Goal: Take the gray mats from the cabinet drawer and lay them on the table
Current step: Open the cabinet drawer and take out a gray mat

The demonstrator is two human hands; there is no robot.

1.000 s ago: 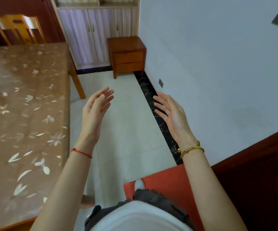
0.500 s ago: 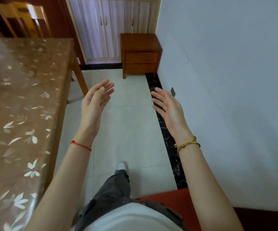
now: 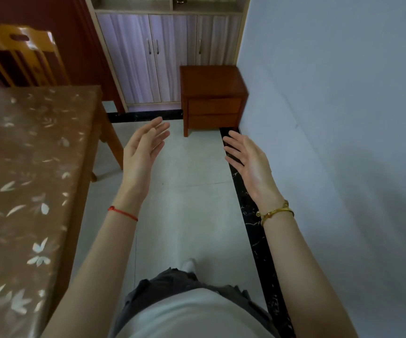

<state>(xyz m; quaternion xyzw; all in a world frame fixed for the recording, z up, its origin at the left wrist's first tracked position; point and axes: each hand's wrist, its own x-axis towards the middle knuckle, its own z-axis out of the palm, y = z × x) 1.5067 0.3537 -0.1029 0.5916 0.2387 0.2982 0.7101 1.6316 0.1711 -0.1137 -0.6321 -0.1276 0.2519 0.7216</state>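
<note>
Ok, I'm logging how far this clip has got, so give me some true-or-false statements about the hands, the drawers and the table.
Both drawers of the small wooden cabinet are closed. True.
The left hand holds a gray mat. False: it is empty and open.
The right hand is open and holds nothing. True.
Gray mats lie on the table. False: none show on the part in view.

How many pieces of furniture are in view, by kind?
Table: 1
Chair: 1
Drawer cabinet: 1
Cupboard: 1
Total: 4
</note>
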